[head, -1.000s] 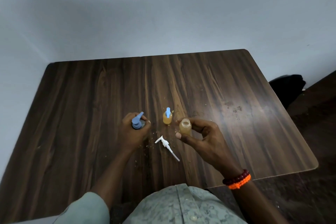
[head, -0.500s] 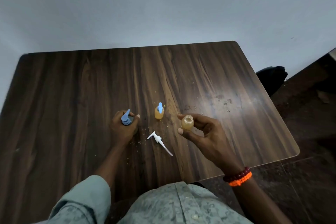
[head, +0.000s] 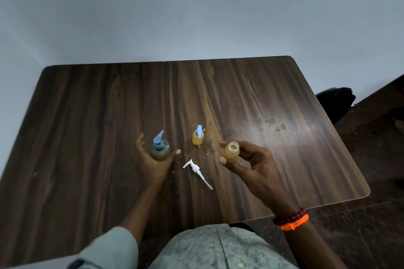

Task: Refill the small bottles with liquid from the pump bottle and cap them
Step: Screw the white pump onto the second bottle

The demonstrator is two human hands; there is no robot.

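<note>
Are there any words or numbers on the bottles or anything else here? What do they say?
None can be read.
Pump bottle: no label shows.
Small capped bottle: no writing shows.
Open small bottle in the right hand: plain.
Loose white pump: plain.
Table: only wood grain.

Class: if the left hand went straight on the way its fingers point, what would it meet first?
The pump bottle: the left hand already cups its near side. Past it the table looks bare to the far edge.
</note>
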